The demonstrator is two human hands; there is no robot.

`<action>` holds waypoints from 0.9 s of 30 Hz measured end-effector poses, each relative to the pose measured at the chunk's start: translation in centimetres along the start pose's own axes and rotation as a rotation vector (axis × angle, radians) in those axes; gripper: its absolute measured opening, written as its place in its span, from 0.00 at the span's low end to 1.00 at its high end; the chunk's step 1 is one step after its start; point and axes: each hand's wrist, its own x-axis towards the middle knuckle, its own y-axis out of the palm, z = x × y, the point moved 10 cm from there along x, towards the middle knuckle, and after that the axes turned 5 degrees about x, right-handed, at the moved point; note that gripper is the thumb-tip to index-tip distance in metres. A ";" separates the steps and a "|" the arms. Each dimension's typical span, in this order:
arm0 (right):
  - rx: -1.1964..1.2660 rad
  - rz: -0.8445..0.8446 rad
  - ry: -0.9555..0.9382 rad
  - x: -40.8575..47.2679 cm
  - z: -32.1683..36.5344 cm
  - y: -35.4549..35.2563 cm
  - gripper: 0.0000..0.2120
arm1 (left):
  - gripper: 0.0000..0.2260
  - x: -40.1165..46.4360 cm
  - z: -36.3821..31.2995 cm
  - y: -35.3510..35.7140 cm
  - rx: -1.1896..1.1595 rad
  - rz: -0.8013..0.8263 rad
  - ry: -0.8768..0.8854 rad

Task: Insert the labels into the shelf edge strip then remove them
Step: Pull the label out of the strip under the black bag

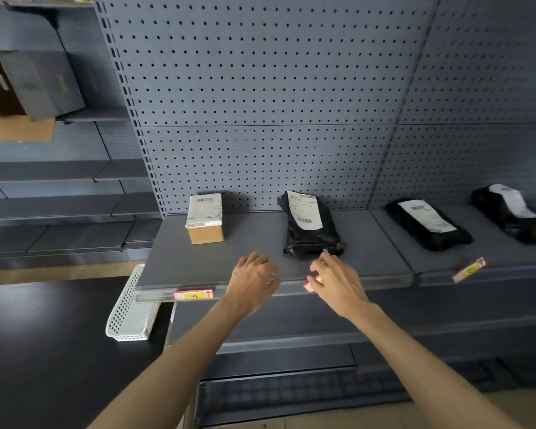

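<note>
A clear shelf edge strip (155,295) runs along the front of the grey shelf (198,261). One red and yellow label (193,294) sits in the strip at the left. My right hand (338,283) pinches a second red and yellow label (310,284) at the strip, near the shelf's middle. My left hand (252,278) rests on the shelf's front edge just left of it, fingers curled over the strip and holding nothing. A third label (469,269) lies tilted on the front of the neighbouring shelf to the right.
On the shelf stand a small cardboard box (205,219) and a black parcel bag (308,226); two more black bags (427,224) lie to the right. A white perforated basket (130,308) hangs at the shelf's left end. Pegboard backs the shelf.
</note>
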 end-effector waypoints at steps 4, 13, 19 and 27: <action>-0.012 0.028 -0.028 -0.4 -4.2 -0.7 0.09 | 0.07 1.7 -3.5 2.6 0.001 0.032 -0.038; 0.079 0.064 -0.181 -0.3 -6.2 1.2 0.08 | 0.10 1.9 -5.9 7.9 0.111 0.129 -0.248; 0.076 0.078 -0.191 0.1 -7.1 2.2 0.04 | 0.06 2.2 -6.2 7.9 0.067 0.041 -0.276; 0.112 0.079 -0.150 0.0 -8.0 2.4 0.04 | 0.02 2.5 -7.9 6.9 0.152 0.012 -0.127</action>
